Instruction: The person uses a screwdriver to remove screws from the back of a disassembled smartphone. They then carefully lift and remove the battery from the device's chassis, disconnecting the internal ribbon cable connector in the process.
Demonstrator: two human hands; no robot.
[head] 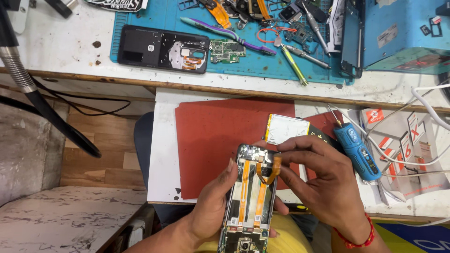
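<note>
left hand (213, 206) fingers clamped round the opened phone (251, 197) to steady it, right hand (323, 180) fingers pinched together on its orange ribbon cable (273, 169)

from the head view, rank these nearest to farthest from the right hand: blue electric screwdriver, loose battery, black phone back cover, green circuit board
From the right hand:
1. Loose battery, just above the fingers on the red mat.
2. Blue electric screwdriver, just to the right. These first two are nearly level.
3. Green circuit board, up on the blue mat.
4. Black phone back cover, farther left on it.
</note>
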